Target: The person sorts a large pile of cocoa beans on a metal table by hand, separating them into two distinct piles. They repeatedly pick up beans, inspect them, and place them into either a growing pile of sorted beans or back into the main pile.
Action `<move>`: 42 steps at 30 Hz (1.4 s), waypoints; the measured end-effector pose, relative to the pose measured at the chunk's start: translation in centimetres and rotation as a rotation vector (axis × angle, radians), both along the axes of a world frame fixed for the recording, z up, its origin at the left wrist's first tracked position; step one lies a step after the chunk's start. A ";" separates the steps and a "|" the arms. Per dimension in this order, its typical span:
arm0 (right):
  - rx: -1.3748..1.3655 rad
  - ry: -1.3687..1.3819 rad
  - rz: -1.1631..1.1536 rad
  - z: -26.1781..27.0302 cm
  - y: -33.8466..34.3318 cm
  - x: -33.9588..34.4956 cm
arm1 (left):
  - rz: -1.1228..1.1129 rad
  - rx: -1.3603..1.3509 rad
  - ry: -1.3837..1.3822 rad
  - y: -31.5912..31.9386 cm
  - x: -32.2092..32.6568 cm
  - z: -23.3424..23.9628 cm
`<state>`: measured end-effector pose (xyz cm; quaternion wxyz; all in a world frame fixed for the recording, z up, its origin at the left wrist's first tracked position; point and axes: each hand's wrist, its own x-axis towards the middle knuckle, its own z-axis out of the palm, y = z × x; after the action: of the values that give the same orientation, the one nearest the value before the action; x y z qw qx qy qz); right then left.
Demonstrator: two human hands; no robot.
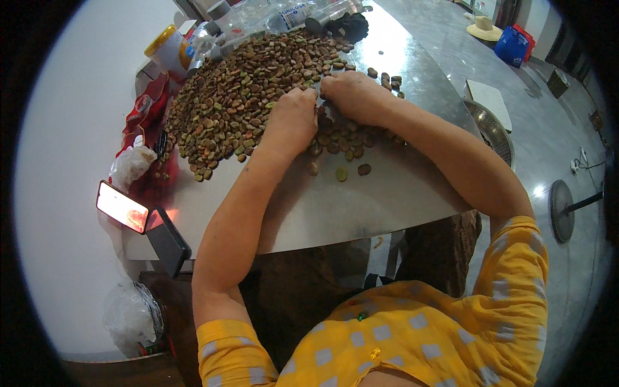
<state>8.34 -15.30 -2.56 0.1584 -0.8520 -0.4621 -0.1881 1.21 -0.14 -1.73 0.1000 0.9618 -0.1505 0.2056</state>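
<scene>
A large heap of dried broad beans (pixel 246 87), brown with some green ones, covers the far left part of a metal tabletop (pixel 309 213). My left hand (pixel 295 116) is at the heap's right edge, with its fingers bent down. Just right of it, my right hand (pixel 355 94) has its fingertips low among the beans; the two hands nearly touch. What either hand holds is hidden by the fingers. A smaller spread of beans (pixel 346 138) lies beneath and in front of my hands. Nearer to me are a green bean (pixel 341 173) and a brown bean (pixel 364 169).
Clear plastic bottles (pixel 290 17) and a black bundle (pixel 349 26) lie behind the heap. At left are a gold-lidded can (pixel 169 48), a red bag (pixel 147 109), a lit phone (pixel 122 207) and a dark flat case (pixel 168 242). A perforated metal basin (pixel 491 133) stands beyond the right edge.
</scene>
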 end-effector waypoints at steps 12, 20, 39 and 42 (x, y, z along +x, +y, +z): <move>1.096 1.657 0.394 4.4 -3.4 -0.2 | 0.008 -0.240 -0.042 1.5 -0.1 1.4; 1.022 1.712 0.219 3.5 -3.8 0.4 | -0.279 -1.805 0.681 4.3 -0.6 3.3; -0.036 0.232 -0.173 1.4 -1.6 0.0 | 0.038 -0.053 0.131 2.8 -0.3 1.1; -0.024 0.267 -0.176 1.8 -1.5 -0.2 | 0.053 -0.037 0.180 3.0 -0.2 1.2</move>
<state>8.12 -16.81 -0.74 0.1910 -0.9086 -0.3626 -0.0805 1.02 2.85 -0.52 0.1254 0.9781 -0.1114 0.1236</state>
